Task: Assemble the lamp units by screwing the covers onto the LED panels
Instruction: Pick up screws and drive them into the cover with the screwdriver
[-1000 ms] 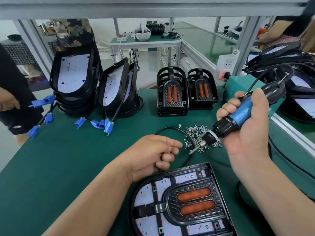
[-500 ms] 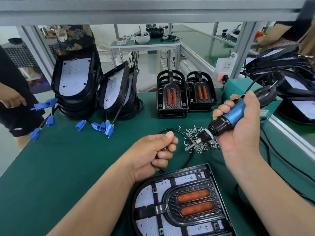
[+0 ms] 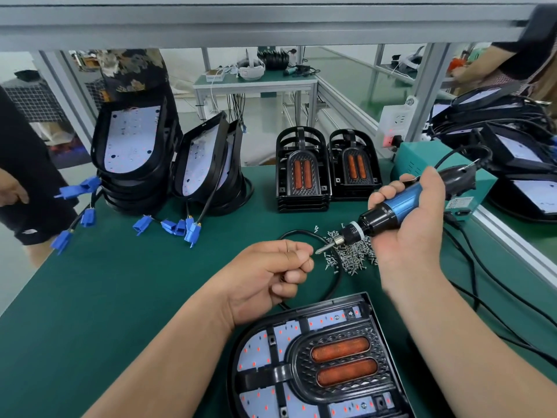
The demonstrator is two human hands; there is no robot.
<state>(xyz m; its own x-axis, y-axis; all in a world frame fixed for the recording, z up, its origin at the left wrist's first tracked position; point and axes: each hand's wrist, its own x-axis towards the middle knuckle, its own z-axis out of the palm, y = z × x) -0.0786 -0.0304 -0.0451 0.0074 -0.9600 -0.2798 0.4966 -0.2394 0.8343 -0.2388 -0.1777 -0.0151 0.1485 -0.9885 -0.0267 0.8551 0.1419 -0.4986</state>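
**Bit and left hand have met; no screw driven yet**

My left hand (image 3: 271,273) has come up off the green mat surface (image 3: 135,297). It is curled, thumb pressed on forefinger, right at the bit of the blue-and-black electric screwdriver (image 3: 401,203). A second ago that bit hung over the loose pile of small silver screws (image 3: 352,257); now it points left, its tip almost touching my thumb. Whether a screw sits in the pinch or on the bit is too small to tell. My right hand (image 3: 413,224) grips the driver barrel, fingers wrapped round it.

The lamp unit lies nearest me and hasn't moved: black plastic cover with two orange lenses (image 3: 340,360) laid on the white LED panel (image 3: 259,348). Both hands are above and beyond it, touching neither part.

My reading: this is loading a screw onto the bit. Next comes swinging the driver down to a corner recess of the cover. Fastening on this unit looks unstarted.
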